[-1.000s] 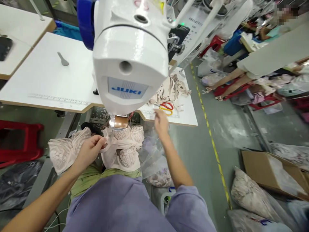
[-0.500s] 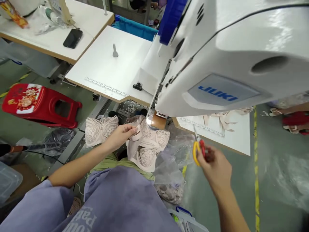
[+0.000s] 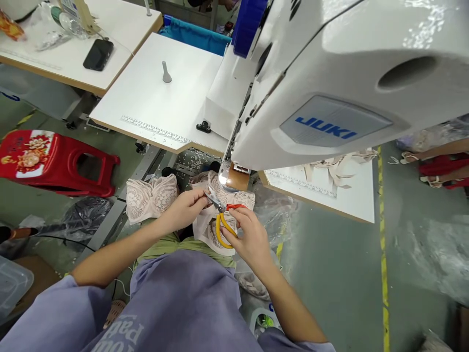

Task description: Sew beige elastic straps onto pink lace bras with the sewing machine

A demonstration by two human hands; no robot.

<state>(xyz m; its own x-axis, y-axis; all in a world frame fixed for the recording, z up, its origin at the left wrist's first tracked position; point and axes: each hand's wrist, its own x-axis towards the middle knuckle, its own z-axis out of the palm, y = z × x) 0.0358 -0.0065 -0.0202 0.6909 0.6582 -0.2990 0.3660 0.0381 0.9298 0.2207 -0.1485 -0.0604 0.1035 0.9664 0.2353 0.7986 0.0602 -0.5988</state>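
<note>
1. scissors (image 3: 221, 207) have swung in since half a second ago: then out in the right hand (image 3: 252, 239), to the right of the sewing machine's (image 3: 340, 68) lower end and well apart from the left hand (image 3: 188, 208); now they are just below that end, blades up against the left fingertips.
2. far left of the machine, a dark phone (image 3: 98, 55) lies on a neighbouring table (image 3: 120, 36); lower down is a red stool (image 3: 88, 168) with a flower picture on its top.
3. nearer the machine, on its left, a white worktable (image 3: 132, 93) bears a small grey post (image 3: 166, 73), with ruler marks along its near edge.
4. left of the machine's lower end, one pale lace bra (image 3: 151, 198) sits near the left wrist.
5. left hand, just below the machine: thumb and fingers pinched narrow on a pale edge of the lace bras (image 3: 246, 200), which are heaped over the lap under that end.
6. right hand, also below the machine: fingers closed around the red and yellow handles, the blades pointing up and left; whether they have bitten into fabric i cannot tell.
7. right of the machine's lower end, pale fabric strips (image 3: 339, 171) trail over a white table wing (image 3: 361, 205); farther right runs a yellow floor line (image 3: 383, 254).
</note>
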